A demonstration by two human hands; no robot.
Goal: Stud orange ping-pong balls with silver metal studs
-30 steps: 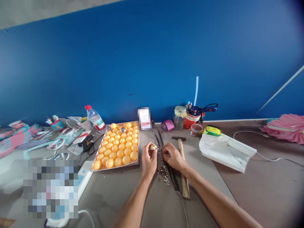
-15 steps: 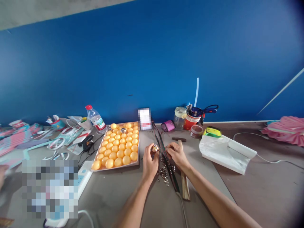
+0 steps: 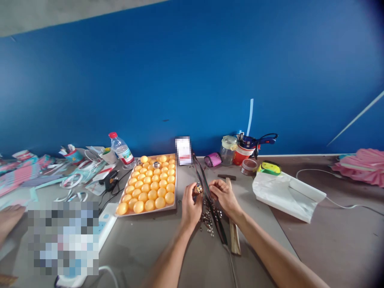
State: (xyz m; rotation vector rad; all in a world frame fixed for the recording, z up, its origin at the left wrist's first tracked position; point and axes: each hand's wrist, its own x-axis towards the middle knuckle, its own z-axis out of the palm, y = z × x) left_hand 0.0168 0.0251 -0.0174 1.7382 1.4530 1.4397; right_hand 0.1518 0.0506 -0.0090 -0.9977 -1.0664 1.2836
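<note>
My left hand (image 3: 191,210) is closed around a small ball (image 3: 198,188) that glitters, apparently studded with shiny stones. My right hand (image 3: 224,195) has its fingertips pinched together over a dark strap (image 3: 221,229); whatever lies between them is too small to make out. The strap runs lengthwise between both hands. Loose shiny stones (image 3: 207,223) are scattered on the table below the hands, beside the strap. Left of my left hand, a shallow tray (image 3: 176,194) holds rows of orange balls (image 3: 149,205), with a silvery studded ball (image 3: 156,165) among them.
A wooden-handled hammer (image 3: 234,236) lies under my right wrist. Behind stand a jar (image 3: 228,151), a red cup of tools (image 3: 241,155) and a pink pouch (image 3: 213,159). White paper (image 3: 282,192) lies right; a bottle (image 3: 123,151) and power strip (image 3: 108,218) left. Another person's hand (image 3: 11,220) shows far left.
My left hand has turned the studded ball slightly and sits a little lower. The right hand's pinch looks almost unchanged. The other person's hand has come further into view at the left.
</note>
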